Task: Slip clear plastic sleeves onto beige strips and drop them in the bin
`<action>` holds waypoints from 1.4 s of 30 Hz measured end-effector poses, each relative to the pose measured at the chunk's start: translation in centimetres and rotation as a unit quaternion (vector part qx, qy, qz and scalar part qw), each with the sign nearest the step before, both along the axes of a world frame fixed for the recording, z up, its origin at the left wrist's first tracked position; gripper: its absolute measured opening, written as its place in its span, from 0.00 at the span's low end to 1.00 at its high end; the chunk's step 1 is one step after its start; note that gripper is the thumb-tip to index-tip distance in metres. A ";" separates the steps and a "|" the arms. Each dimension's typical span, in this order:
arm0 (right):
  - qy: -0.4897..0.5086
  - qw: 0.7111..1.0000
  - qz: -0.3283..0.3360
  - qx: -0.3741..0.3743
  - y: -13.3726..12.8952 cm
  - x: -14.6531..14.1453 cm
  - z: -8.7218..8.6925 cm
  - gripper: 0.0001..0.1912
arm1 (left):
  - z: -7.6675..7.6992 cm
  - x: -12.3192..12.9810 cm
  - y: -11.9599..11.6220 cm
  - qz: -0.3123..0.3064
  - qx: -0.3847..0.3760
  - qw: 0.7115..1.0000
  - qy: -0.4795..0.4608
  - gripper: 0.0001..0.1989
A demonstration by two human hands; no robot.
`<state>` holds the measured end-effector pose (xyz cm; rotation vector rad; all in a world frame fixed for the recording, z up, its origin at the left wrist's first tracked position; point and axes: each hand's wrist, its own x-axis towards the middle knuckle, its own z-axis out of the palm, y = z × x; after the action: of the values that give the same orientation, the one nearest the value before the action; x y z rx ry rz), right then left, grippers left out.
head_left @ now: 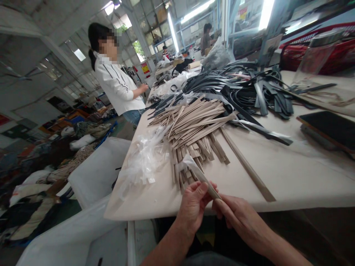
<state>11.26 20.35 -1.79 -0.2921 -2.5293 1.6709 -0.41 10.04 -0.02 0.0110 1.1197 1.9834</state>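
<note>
Left hand (192, 207) and right hand (242, 221) are both pinching a beige strip (204, 182) just over the edge of the table (299, 177), with clear plastic (188, 161) at its tip. Right behind sits a big pile of strips (191, 129), then a heap of black strips (244, 88), and a person (116, 85) in white stands alongside.

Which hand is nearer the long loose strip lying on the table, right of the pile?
Right. The right hand is just below and left of the loose strip, near its lower end; the left hand is farther left, beyond the right hand.
</note>
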 end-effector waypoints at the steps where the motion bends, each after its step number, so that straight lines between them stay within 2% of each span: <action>1: -0.005 1.000 0.004 -0.014 -0.1 0.0 -0.2 0.23 | 0.2 -0.4 -0.1 0.014 0.001 1.000 0.014 0.14; 5: -0.036 0.999 -0.001 -0.020 -0.5 0.3 -1.1 0.25 | 0.4 -1.2 -0.7 0.054 -0.009 0.994 0.093 0.12; 9: 0.010 0.998 -0.001 -0.060 -0.6 -0.3 -0.7 0.23 | -0.6 0.1 -1.0 -0.065 -0.034 0.990 0.122 0.14; 10: 0.020 0.998 -0.001 -0.062 -0.7 -0.5 -0.5 0.22 | -0.5 0.2 -1.0 -0.075 -0.029 0.989 0.123 0.16; 11: 0.024 0.998 -0.002 -0.062 -0.8 -0.7 -0.3 0.23 | -0.3 0.1 -1.0 -0.061 -0.018 0.990 0.126 0.18; 13: 0.015 0.998 -0.003 -0.057 -1.0 -1.0 -0.2 0.23 | 0.5 -0.5 -0.8 0.017 0.007 0.990 0.139 0.20; 15: 0.010 0.998 -0.005 -0.055 -1.2 -1.4 -0.3 0.24 | 1.1 -1.0 -0.7 0.086 0.014 0.984 0.158 0.17; 17: 0.027 0.998 -0.015 -0.050 -1.2 -1.8 -0.5 0.23 | 1.0 -0.8 -0.6 0.079 0.003 0.983 0.167 0.13; 21: 0.083 0.996 -0.033 -0.031 -0.9 -2.2 -0.9 0.23 | 0.1 -0.1 -0.7 -0.013 -0.011 0.986 0.165 0.14; 22: 0.083 0.996 -0.027 -0.027 -0.9 -2.1 -1.1 0.23 | 0.2 -0.3 -0.9 -0.009 -0.009 0.984 0.178 0.16; 24: 0.068 0.997 -0.008 -0.021 -1.0 -1.9 -1.7 0.23 | 0.8 -1.2 -1.1 0.037 0.008 0.975 0.219 0.19; 26: 0.054 0.998 0.006 -0.015 -1.2 -1.8 -2.2 0.23 | 1.3 -2.0 -1.2 0.103 0.029 0.962 0.252 0.16; 27: 0.054 0.998 0.005 -0.010 -1.2 -1.8 -2.4 0.23 | 1.3 -2.0 -1.1 0.117 0.032 0.958 0.258 0.13; 29: 0.069 0.998 -0.007 0.003 -1.2 -2.1 -2.7 0.21 | 0.8 -1.4 -0.9 0.104 0.024 0.961 0.255 0.10; 31: 0.093 0.995 -0.023 0.014 -1.0 -2.3 -2.8 0.21 | 0.1 -0.5 -0.7 0.055 0.018 0.969 0.242 0.10; 33: 0.110 0.993 -0.023 0.027 -0.7 -2.5 -2.9 0.20 | 0.0 -0.1 -0.7 0.033 0.022 0.971 0.237 0.11; 36: 0.120 0.991 -0.008 0.057 -0.6 -2.4 -3.2 0.19 | 1.4 -1.5 -0.9 0.095 0.053 0.968 0.225 0.16; 38: 0.131 0.988 -0.003 0.080 -0.8 -2.5 -3.3 0.18 | 2.4 -2.6 -0.9 0.158 0.069 0.963 0.208 0.14; 39: 0.136 0.986 -0.003 0.091 -0.9 -2.6 -3.4 0.17 | 2.5 -2.8 -0.8 0.170 0.068 0.963 0.200 0.11; 42: 0.152 0.982 -0.012 0.111 -1.2 -3.1 -3.2 0.17 | 1.3 -1.7 -0.6 0.123 0.056 0.975 0.179 0.12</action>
<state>8.15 19.13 -5.02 -0.0438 -2.4362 1.2935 -2.13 9.47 1.24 0.3130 1.2827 2.3284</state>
